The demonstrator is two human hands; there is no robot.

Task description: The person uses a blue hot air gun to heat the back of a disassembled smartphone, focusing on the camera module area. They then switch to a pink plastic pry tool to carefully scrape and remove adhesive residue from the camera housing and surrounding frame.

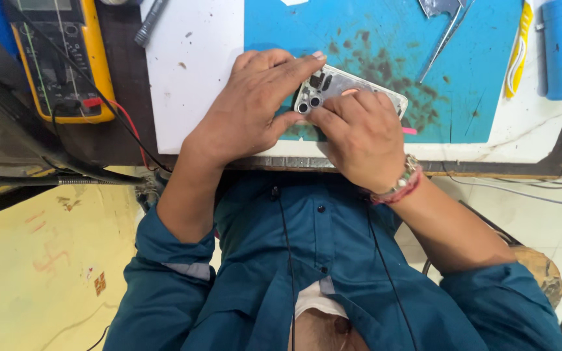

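Phone housing (346, 88), camera holes up, lies on blue mat (385, 39), upper centre of frame. Left hand (252, 107) grips its left end, fingers over top edge. Right hand (362, 140) presses its lower edge, thumb near holes. Yellow multimeter (66, 58) upper left.

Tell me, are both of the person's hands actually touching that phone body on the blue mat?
Touching. The head view shows the left hand with fingers laid over the phone body's camera end, and the right hand pressing on its lower edge, no gap visible.
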